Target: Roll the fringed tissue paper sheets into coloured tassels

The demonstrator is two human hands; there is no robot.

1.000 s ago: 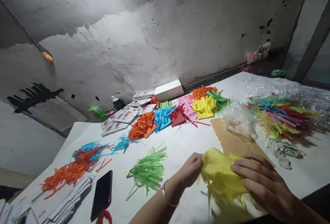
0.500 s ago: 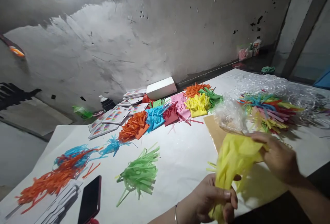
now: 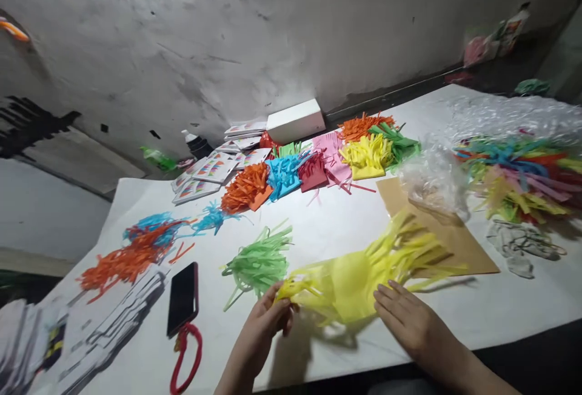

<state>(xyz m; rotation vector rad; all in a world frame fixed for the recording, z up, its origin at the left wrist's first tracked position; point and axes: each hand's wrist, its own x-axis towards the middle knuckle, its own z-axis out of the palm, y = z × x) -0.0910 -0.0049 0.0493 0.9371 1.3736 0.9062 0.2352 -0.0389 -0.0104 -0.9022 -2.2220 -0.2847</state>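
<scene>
A yellow tissue paper tassel [image 3: 350,283] with fringed ends stretches out above the front of the white-covered table. My left hand [image 3: 268,317] pinches its left fringe between thumb and fingers. Against the lower edge of its plain middle part lies my right hand [image 3: 404,317], flat with fingers stretched out. The right-hand fringe fans out over a brown cardboard sheet [image 3: 473,249]. Just beyond my left hand rests a green tassel [image 3: 259,262] with its strips spread.
Folded fringed papers, such as the blue one [image 3: 284,177], line the back beside a white box [image 3: 295,121] and printed packs [image 3: 213,168]. At left lie a phone [image 3: 183,298] and orange strips [image 3: 122,262]. Clear plastic [image 3: 431,177] and mixed tassels [image 3: 522,177] are at right.
The yellow tassel has gone from bunched up between both hands to stretched out sideways, farther left. My right hand has let go of its end and flattened. The view has shifted.
</scene>
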